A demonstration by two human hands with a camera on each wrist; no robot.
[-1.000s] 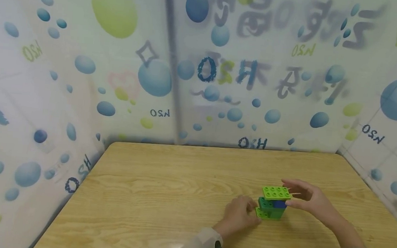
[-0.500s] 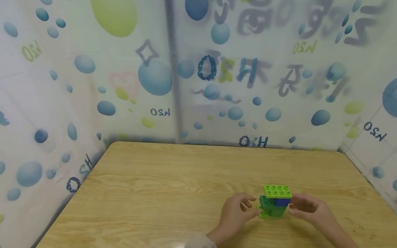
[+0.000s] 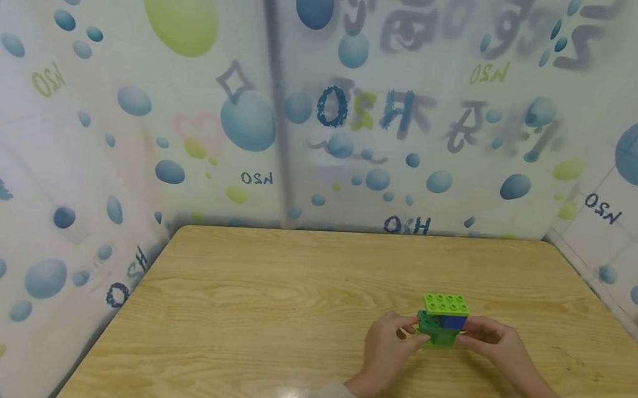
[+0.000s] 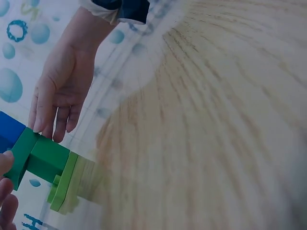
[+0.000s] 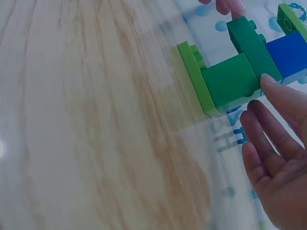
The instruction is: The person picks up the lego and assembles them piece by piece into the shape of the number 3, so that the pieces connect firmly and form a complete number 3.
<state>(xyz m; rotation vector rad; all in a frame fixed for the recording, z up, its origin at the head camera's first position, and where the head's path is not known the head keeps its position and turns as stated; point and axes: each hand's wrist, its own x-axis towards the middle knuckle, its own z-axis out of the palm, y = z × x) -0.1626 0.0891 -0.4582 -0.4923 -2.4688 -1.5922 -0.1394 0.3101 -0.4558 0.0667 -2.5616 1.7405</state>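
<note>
A stack of toy building bricks (image 3: 444,339) stands upright on the table. It has a lime base plate (image 5: 195,81), a green brick (image 5: 231,82), a longer dark green brick (image 4: 23,155), a blue brick (image 3: 452,322) and a lime studded plate (image 3: 446,304) on top. At its left side, my left hand (image 3: 388,348) pinches the overhanging end of the dark green brick between thumb and fingers. My right hand (image 3: 501,349) is at the right side, its thumb tip touching the dark green brick. The right hand's other visible fingers are loosely bent; its index finger is partly hidden.
The wood-grain table (image 3: 264,320) extends mostly to the left and behind the stack. A pale patterned curtain (image 3: 322,162) with blue and green dots borders its back and both sides.
Both hands draw in against the stack from left and right. A half second ago they stood slightly apart from it. The stack stays in nearly the same place.
</note>
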